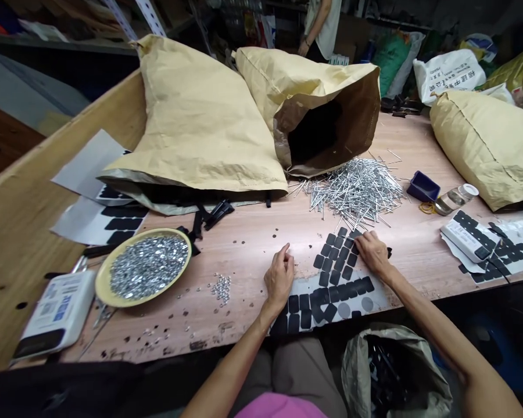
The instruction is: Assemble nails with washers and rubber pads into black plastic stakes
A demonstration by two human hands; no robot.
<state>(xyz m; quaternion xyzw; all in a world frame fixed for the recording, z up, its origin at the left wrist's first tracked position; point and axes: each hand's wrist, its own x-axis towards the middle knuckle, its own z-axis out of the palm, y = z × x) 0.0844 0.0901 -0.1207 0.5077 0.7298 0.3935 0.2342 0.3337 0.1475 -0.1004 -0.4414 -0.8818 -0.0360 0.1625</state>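
in a cluttered workroom, along a wood-toned table [253, 229], with paper sacks [196, 122] slumped at 11 and 12 o'clock. between the hands, flat on the table: a skewed grid of black pads [333, 253], with a white sheet [378, 295] bearing more dark pieces just at 6 o'clock. seems to run longest on a slant from 7 to 1 o'clock, not square to the table edge.

from the left hand [280, 276], lies between 2 and 3 o'clock, apart across a strip of table. from the right hand [373, 252], lies toward 9 o'clock and far nearer, with fingertips at the corner between 1 and 2 o'clock, apparently touching.

on the right, fingers bunched narrow over that corner; pinching or only pressing, cannot tell. on the left, fingers loosely curled, index stretched toward 1 o'clock; palm hidden, nothing visibly held, so cannot tell for sure.

just beyond the grid toward 1 o'clock, heaped metal pins [361, 188]; well apart toward 9 o'clock, a yellow bowl [103, 281] of small metal discs [149, 266].
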